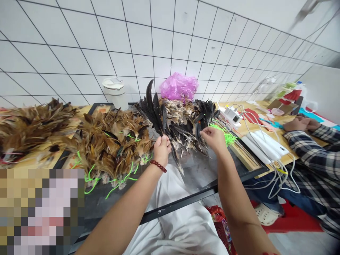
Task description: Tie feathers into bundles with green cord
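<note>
My left hand [162,150], with a dark red bead bracelet [158,166] at the wrist, is closed round the quills of a bunch of long black feathers [156,113] that fan upward. To its right, my right hand [213,139] pinches a dark feather [197,129] between thumb and fingers, beside the pile. Loose black feathers [182,136] lie between both hands on the dark tray [202,177]. More black feathers [207,109] are heaped just behind my right hand. Bright green ties [225,134] lie next to its wrist.
Brown feather bundles with green ties [114,141] cover the left, with another brown heap [34,124] beyond. A white lidded cup [115,92] and a pink plastic bag [179,86] stand by the tiled wall. Right are a white power strip [265,145], cables and a co-worker's hands [301,124].
</note>
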Demonstrator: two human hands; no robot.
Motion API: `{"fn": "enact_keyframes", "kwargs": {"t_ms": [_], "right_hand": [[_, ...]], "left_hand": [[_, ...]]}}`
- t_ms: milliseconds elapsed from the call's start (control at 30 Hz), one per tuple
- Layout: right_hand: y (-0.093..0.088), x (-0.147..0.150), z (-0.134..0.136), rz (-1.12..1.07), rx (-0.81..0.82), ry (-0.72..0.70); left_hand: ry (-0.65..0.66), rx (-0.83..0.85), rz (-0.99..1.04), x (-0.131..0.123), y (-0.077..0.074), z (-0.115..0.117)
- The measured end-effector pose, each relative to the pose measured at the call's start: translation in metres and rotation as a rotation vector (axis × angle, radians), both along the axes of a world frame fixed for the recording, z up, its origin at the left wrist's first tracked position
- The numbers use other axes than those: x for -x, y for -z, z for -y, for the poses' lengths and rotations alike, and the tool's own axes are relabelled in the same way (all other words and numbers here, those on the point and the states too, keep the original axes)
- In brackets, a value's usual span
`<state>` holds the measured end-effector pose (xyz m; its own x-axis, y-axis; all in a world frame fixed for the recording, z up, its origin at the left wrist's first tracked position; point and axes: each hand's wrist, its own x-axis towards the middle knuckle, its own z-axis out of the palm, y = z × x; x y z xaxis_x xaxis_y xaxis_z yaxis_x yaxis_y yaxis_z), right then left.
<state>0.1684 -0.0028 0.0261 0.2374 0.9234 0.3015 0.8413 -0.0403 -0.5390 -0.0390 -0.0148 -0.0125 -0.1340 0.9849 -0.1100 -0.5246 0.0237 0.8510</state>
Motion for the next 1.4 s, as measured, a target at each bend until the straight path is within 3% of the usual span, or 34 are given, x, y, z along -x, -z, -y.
{"fn": "enact_keyframes", "kwargs": {"t_ms": [100,233,300,400,467,533,600,667,733,833,933,1000,1100,1200,1300,1400], "right_hand": [[-0.001,0.002,0.030,0.177,0.207,-0.055],[0.007,-0.001,0.057,0.239,0.261,-0.190],[0.007,-0.004,0.062,0.069,0.276,-0.317],[-0.002,-0.006,0.062,-0.395,0.251,-0.477],[-0.009,-0.004,0.056,-0.638,0.216,-0.519],[-0.013,-0.001,0.044,-0.723,0.200,-0.485],[-0.015,0.004,0.031,-0.624,0.146,-0.361],[-0.015,0.013,0.020,-0.351,0.032,-0.209],[-0.015,0.029,0.017,-0.044,-0.013,-0.152],[-0.012,0.064,0.026,0.262,0.202,-0.293],[-0.007,0.091,0.036,0.429,0.375,-0.407],[-0.003,0.094,0.035,0.466,0.414,-0.412],[-0.001,0.074,0.023,0.402,0.366,-0.379],[-0.003,0.041,0.008,0.067,0.298,-0.419],[-0.006,0.016,-0.001,-0.181,0.214,-0.301],[-0.011,0.011,-0.001,-0.034,0.100,-0.209]], "left_hand": [[0.004,-0.004,0.002,0.000,0.000,0.000],[0.006,-0.003,0.002,0.000,0.000,0.000],[0.014,-0.002,0.004,0.000,-0.001,0.001],[0.018,-0.008,0.007,0.000,-0.001,0.001],[0.015,-0.009,0.004,0.000,-0.001,0.000],[0.015,-0.010,0.002,0.000,-0.001,0.000],[0.014,-0.012,0.004,0.000,-0.001,0.000],[0.005,-0.012,0.007,0.000,0.000,0.000],[-0.020,-0.008,0.015,0.000,0.001,-0.001],[-0.069,-0.006,0.042,-0.001,0.002,-0.001],[-0.110,-0.012,0.061,-0.002,0.003,-0.002],[-0.114,-0.013,0.061,-0.002,0.002,-0.002],[-0.099,-0.007,0.051,-0.002,0.001,-0.001],[-0.110,-0.007,0.051,-0.003,0.001,0.000],[-0.125,-0.009,0.067,-0.003,0.001,-0.001],[-0.130,-0.009,0.085,-0.003,0.002,-0.002]]}}
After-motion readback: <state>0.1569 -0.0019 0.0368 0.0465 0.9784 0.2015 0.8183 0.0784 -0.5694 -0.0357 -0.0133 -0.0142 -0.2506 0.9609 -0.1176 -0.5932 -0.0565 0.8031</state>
